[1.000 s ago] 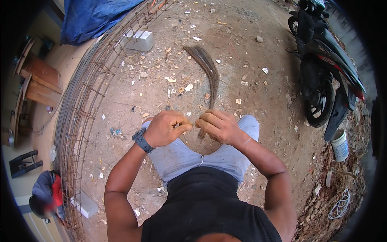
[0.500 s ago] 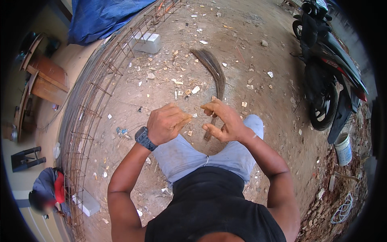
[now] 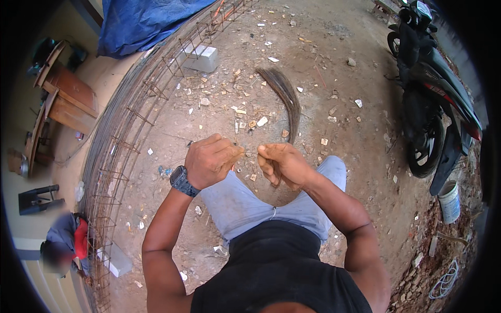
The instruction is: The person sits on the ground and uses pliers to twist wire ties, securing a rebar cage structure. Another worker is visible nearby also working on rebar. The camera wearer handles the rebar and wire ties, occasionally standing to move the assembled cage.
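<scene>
Both fists are raised over my knees, close together with a small gap between the fingertips. My left hand [image 3: 213,160], with a dark watch [image 3: 182,181] at its wrist, is closed with thumb and fingers pressed on a thin wire [image 3: 249,153]. On the other side of the gap, my right hand [image 3: 284,164] pinches the wire between thumb and forefinger, its other fingers curled below. Most of the wire is hidden in the hands. Beyond them a curved bundle of thin dark wire [image 3: 287,99] lies on the ground; its near end is behind my right hand.
A long rebar cage [image 3: 122,146] curves along the left, resting on pale blocks [image 3: 201,58]. Another person [image 3: 70,240] is at its near left. To the right stand a motorbike [image 3: 430,99] and a bucket [image 3: 449,202]. Tile shards litter the dirt; a blue tarp [image 3: 141,26] hangs far left.
My right hand's fingers, spread apart before, have closed into a pinch by the left fingertips. The left hand stays closed. The whole view has shifted slightly.
</scene>
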The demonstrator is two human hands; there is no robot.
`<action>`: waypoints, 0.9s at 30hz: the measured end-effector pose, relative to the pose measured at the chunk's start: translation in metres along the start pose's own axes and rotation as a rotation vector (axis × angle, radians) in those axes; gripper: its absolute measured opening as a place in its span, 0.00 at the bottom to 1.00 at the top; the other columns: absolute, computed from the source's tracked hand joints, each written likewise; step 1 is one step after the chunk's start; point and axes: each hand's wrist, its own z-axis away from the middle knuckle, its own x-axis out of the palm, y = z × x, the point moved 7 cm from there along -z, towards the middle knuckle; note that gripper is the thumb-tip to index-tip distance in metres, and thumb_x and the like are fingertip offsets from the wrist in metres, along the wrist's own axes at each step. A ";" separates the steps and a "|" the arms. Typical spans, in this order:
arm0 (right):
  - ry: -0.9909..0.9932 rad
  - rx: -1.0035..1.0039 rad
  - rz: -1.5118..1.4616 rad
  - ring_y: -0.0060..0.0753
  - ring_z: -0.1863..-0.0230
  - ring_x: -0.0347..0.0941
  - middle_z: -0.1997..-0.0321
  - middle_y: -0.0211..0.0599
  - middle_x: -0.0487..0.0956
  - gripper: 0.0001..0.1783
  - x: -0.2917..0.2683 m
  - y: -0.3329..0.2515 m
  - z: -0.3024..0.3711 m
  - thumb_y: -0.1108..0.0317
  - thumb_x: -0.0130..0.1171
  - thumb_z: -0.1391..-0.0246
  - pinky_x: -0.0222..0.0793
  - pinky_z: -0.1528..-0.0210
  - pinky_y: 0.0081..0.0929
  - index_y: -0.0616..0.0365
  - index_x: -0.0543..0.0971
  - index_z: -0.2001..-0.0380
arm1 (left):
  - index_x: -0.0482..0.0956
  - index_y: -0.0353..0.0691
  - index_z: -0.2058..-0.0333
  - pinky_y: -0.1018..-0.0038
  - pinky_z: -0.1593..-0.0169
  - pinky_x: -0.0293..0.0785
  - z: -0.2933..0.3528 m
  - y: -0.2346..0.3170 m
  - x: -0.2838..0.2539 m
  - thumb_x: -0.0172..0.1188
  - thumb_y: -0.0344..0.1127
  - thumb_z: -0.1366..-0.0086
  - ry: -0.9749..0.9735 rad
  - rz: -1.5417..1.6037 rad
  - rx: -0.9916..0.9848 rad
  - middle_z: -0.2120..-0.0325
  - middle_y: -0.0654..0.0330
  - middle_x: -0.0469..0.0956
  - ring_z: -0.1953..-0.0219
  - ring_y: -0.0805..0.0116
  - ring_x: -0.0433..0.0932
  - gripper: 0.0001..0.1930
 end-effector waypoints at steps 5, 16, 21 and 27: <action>0.155 -0.668 0.781 0.33 0.74 0.73 0.75 0.35 0.74 0.13 0.006 -0.059 0.006 0.59 0.59 0.36 0.69 0.71 0.30 0.60 0.77 0.62 | 0.84 0.41 0.69 0.68 0.75 0.69 0.000 -0.006 0.000 0.70 0.27 0.46 0.025 0.093 -0.060 0.80 0.62 0.75 0.78 0.63 0.73 0.06; -0.268 0.368 -0.271 0.18 0.86 0.62 0.85 0.23 0.65 0.20 0.018 0.021 -0.017 0.56 0.49 0.30 0.57 0.83 0.21 0.58 0.77 0.72 | 0.84 0.45 0.68 0.67 0.75 0.71 0.023 -0.009 0.003 0.70 0.33 0.46 -0.031 -0.090 -0.035 0.80 0.64 0.73 0.75 0.64 0.75 0.06; 0.067 -0.904 1.065 0.35 0.78 0.73 0.79 0.34 0.70 0.08 0.039 -0.046 0.002 0.65 0.60 0.40 0.69 0.77 0.33 0.59 0.79 0.64 | 0.84 0.45 0.68 0.67 0.74 0.72 0.049 -0.018 -0.006 0.69 0.35 0.42 -0.014 -0.063 -0.208 0.79 0.63 0.74 0.74 0.63 0.76 0.05; -0.088 -0.910 1.001 0.35 0.78 0.72 0.80 0.33 0.68 0.07 0.042 -0.027 -0.016 0.67 0.61 0.41 0.68 0.77 0.35 0.56 0.75 0.68 | 0.84 0.46 0.69 0.66 0.73 0.73 0.064 -0.013 -0.011 0.67 0.38 0.40 -0.022 -0.020 -0.276 0.79 0.63 0.74 0.73 0.62 0.76 0.04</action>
